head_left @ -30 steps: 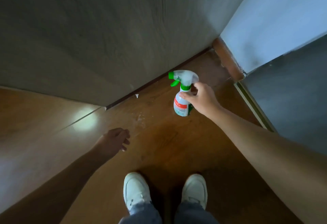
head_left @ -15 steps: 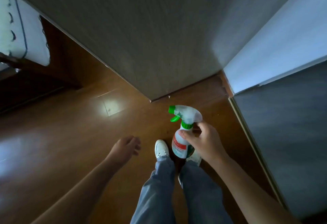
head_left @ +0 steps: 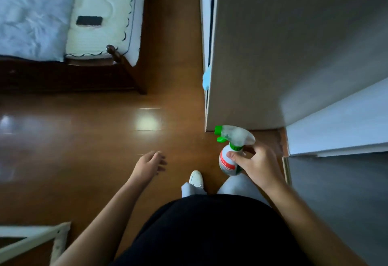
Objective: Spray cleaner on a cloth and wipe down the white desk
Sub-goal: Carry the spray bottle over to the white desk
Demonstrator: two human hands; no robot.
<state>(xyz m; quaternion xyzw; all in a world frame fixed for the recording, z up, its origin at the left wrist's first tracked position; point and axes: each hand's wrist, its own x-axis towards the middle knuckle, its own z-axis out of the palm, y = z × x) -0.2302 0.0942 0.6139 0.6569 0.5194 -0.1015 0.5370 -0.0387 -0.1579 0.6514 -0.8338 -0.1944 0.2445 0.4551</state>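
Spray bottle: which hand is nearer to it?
Right. The right hand grips the spray bottle around its body; the left hand hangs open, apart from it on its left.

The bare wooden floor [head_left: 100, 139] lies open left of the tall grey cabinet [head_left: 283, 45], wide enough for both arms. Further left of the cabinet, the bed [head_left: 69, 24] and its dark frame block the way. A light blue cloth [head_left: 206, 79] pokes out at the cabinet's left edge.
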